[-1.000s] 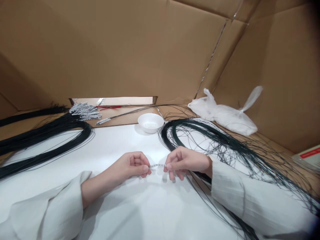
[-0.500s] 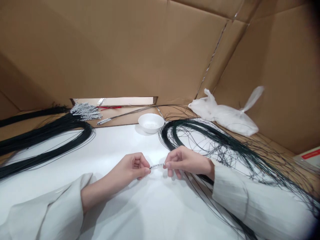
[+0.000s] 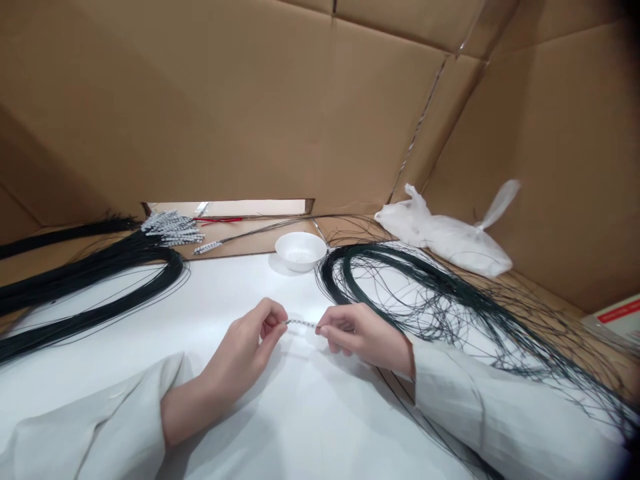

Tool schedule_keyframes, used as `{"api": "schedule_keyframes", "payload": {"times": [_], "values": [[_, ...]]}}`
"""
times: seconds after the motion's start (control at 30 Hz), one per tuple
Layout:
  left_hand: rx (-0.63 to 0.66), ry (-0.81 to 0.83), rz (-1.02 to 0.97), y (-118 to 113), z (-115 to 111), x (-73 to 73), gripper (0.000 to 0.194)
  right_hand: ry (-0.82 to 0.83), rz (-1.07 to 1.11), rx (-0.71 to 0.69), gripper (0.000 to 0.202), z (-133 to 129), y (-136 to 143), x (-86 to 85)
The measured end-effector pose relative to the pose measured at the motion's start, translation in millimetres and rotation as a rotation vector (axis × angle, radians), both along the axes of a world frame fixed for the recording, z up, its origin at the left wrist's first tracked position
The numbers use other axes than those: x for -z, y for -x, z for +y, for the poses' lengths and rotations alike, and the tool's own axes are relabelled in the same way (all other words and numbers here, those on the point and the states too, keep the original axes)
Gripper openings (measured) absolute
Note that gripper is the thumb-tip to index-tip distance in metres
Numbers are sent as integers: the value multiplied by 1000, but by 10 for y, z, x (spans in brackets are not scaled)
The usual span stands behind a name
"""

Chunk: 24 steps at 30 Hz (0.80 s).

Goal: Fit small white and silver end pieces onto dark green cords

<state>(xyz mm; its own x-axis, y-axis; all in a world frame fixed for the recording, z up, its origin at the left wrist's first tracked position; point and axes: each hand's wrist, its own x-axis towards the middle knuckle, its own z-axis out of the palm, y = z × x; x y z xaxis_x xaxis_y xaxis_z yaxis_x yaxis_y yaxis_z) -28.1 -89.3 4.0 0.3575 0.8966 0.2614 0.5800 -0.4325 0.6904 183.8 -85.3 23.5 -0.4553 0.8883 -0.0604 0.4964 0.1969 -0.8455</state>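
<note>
A short strand of small black and white beads (image 3: pixel 303 323) stretches between my two hands, above the white table surface (image 3: pixel 310 427). My left hand (image 3: pixel 245 347) pinches its left end between thumb and fingertips. The right end is pinched by my right hand (image 3: pixel 363 333). A dark cord trails below my right hand, partly hidden by the hand and sleeve. Beyond the hands stands a white bowl (image 3: pixel 301 252) with small pieces in it, too small to make out.
Bundles of dark cord (image 3: pixel 90 273) lie at the left beside a cluster of beaded ends (image 3: pixel 173 228). A dark cord coil (image 3: pixel 380 257) is at the right. White plastic bags (image 3: pixel 450 237) rest against the cardboard wall (image 3: pixel 225 107).
Both hands have shifted slightly left with the bead strand. My left hand has turned, its fingers now pointing more upward. The view has moved a little.
</note>
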Motion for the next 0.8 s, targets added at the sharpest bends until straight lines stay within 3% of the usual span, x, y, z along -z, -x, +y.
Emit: {"api": "schedule_keyframes", "payload": {"times": [0.2,0.37,0.57,0.67,0.8], "values": [[137,-14,210,-33,9,52,23,-175,-94,41,17,-17,23,29],[210,17,318,-191,-41,63,18,-254,-142,1,18,-89,98,78],[216,-79,496,-173,-38,36,17,-195,-48,-34,21,-28,126,110],[113,-176,534,-29,90,-99,17,-174,16,7,27,111,-9,-14],[-196,-278,560,283,428,-351,22,-297,16,179,31,268,-357,-397]]}}
